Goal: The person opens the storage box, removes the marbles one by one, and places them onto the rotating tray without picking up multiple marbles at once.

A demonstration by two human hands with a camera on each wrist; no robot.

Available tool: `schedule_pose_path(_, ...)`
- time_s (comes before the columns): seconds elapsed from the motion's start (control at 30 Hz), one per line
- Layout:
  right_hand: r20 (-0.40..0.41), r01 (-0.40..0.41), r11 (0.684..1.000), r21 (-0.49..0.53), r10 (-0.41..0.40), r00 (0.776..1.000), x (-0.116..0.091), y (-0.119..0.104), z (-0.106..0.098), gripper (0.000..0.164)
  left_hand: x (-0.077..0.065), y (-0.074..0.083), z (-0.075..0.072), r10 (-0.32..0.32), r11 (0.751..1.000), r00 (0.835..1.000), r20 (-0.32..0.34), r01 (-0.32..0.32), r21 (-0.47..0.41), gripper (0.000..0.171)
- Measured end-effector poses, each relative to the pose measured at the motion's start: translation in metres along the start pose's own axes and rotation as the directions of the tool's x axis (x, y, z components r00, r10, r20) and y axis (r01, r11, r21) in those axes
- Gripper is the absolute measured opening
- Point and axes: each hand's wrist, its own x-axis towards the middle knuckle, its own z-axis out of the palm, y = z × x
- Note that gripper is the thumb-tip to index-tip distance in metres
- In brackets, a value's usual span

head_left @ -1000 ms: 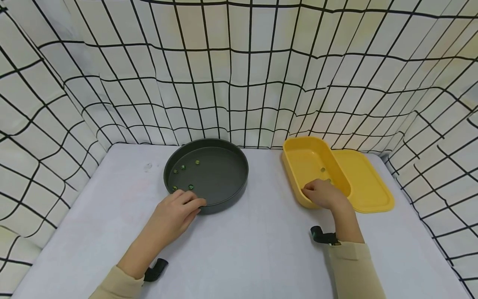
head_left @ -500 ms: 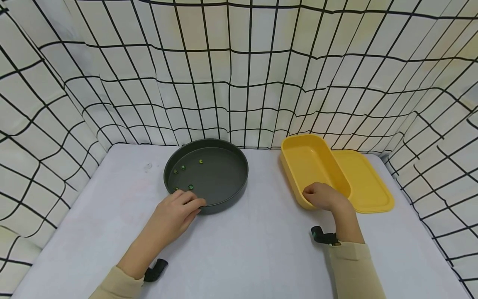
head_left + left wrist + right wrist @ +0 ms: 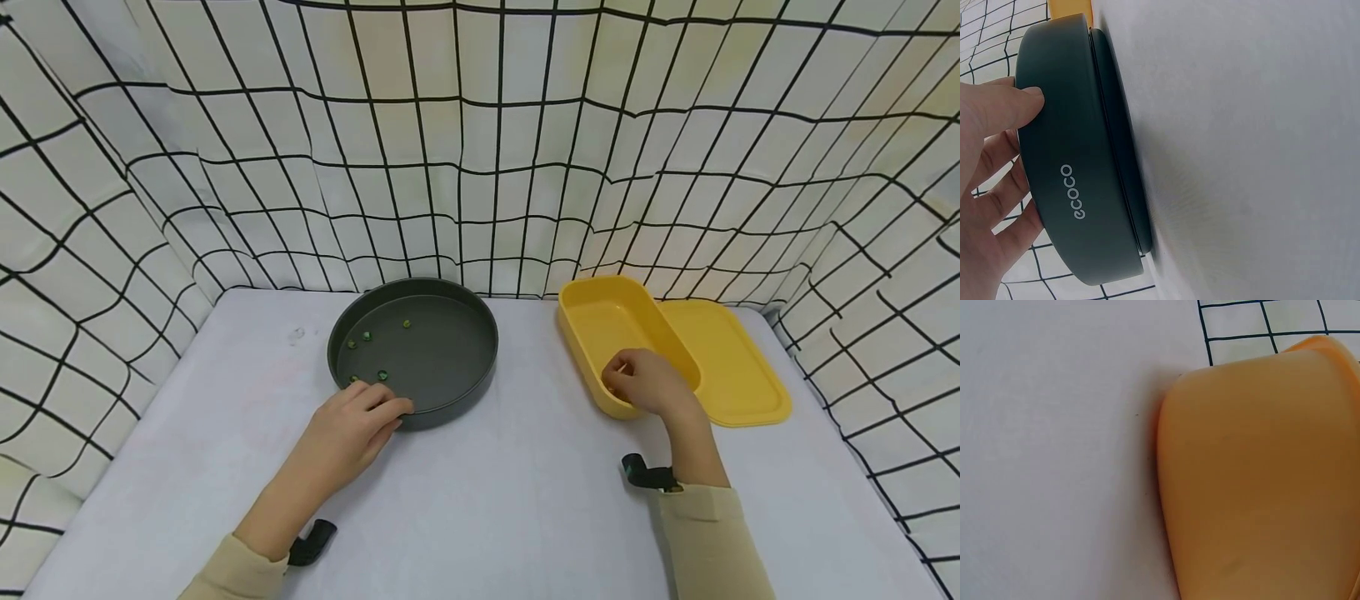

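My left hand [image 3: 358,429] grips the near rim of a round dark green pan [image 3: 450,350]; in the left wrist view its thumb [image 3: 1019,109] lies on the outer wall marked "ecoco". Several small green bead-like pieces [image 3: 382,376] lie scattered in the left half of the pan. My right hand [image 3: 647,383] reaches over the near end of a yellow rectangular container [image 3: 611,312], fingers curled down inside. Its fingertips are hidden, and I cannot tell what they hold. The right wrist view shows only the container's outer wall [image 3: 1260,469].
A flat yellow lid [image 3: 738,367] lies right of the container, partly beneath it. White cloth covers the table [image 3: 517,500]. White walls [image 3: 480,133] with black grid lines rise at the back and both sides.
The small pieces visible inside the yellow container have gone from sight near my right hand. The container has shifted slightly left, and my right hand has risen a little. One piece in the pan rolled right.
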Motion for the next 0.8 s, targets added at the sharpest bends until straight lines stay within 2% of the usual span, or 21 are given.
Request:
schedule_pose_path(0.1,-0.040,-0.028,0.995,0.095,0.032,0.999,0.001,0.002,-0.002,0.024,0.000,0.000,0.000,-0.002,1.000,1.000,0.002,0.002,-0.003,0.032)
schedule_pose_path(0.2,-0.083,-0.034,0.969,0.244,0.056,0.995,0.001,0.004,-0.005,0.030,0.000,0.000,0.000,-0.003,1.000,1.000,0.003,0.003,-0.002,0.032)
schedule_pose_path(0.27,-0.122,-0.019,0.934,0.356,0.066,0.990,0.001,0.005,-0.008,0.034,0.000,0.000,0.000,-0.002,1.000,1.000,0.001,0.002,0.001,0.032)
schedule_pose_path(0.33,-0.153,0.011,0.879,0.476,0.070,0.986,0.001,0.005,-0.011,0.040,0.000,0.000,0.000,-0.004,1.000,1.000,0.006,0.004,0.000,0.031)
schedule_pose_path(0.37,-0.162,0.033,0.840,0.542,0.066,0.985,0.001,0.005,-0.012,0.044,0.000,0.001,0.000,-0.004,1.000,1.000,0.005,0.004,0.000,0.031)
schedule_pose_path(0.4,-0.165,0.062,0.784,0.618,0.052,0.985,0.001,0.004,-0.013,0.047,0.000,0.001,-0.001,-0.005,1.000,1.000,0.005,0.005,0.000,0.031)
schedule_pose_path(0.47,-0.149,0.109,0.636,0.764,0.009,0.989,0.000,0.002,-0.014,0.047,-0.001,0.001,-0.001,-0.007,1.000,1.000,0.005,0.007,-0.001,0.030)
schedule_pose_path(0.57,-0.102,0.129,0.385,0.914,-0.090,0.991,-0.003,-0.003,-0.016,0.031,-0.001,0.001,-0.001,-0.007,1.000,1.000,0.001,0.007,0.000,0.031)
schedule_pose_path(0.6,-0.089,0.122,0.311,0.943,-0.119,0.989,-0.004,-0.005,-0.016,0.024,-0.001,0.001,-0.001,-0.008,1.000,1.000,0.003,0.008,-0.001,0.031)
schedule_pose_path(0.63,-0.079,0.114,0.254,0.961,-0.145,0.986,-0.005,-0.008,-0.016,0.019,-0.001,0.001,-0.001,-0.009,1.000,1.000,0.006,0.009,-0.001,0.030)
schedule_pose_path(0.7,-0.064,0.097,0.169,0.981,-0.187,0.980,-0.005,-0.012,-0.016,0.018,-0.001,0.000,0.000,-0.010,1.000,1.000,0.014,0.010,-0.003,0.030)
schedule_pose_path(0.77,-0.060,0.087,0.111,0.990,-0.223,0.973,-0.005,-0.017,-0.014,0.021,-0.001,0.000,0.000,-0.012,1.000,1.000,0.021,0.012,-0.004,0.029)
schedule_pose_path(0.8,-0.059,0.083,0.093,0.992,-0.237,0.970,-0.005,-0.018,-0.014,0.022,-0.001,0.000,0.000,-0.012,1.000,1.000,0.023,0.012,-0.004,0.029)
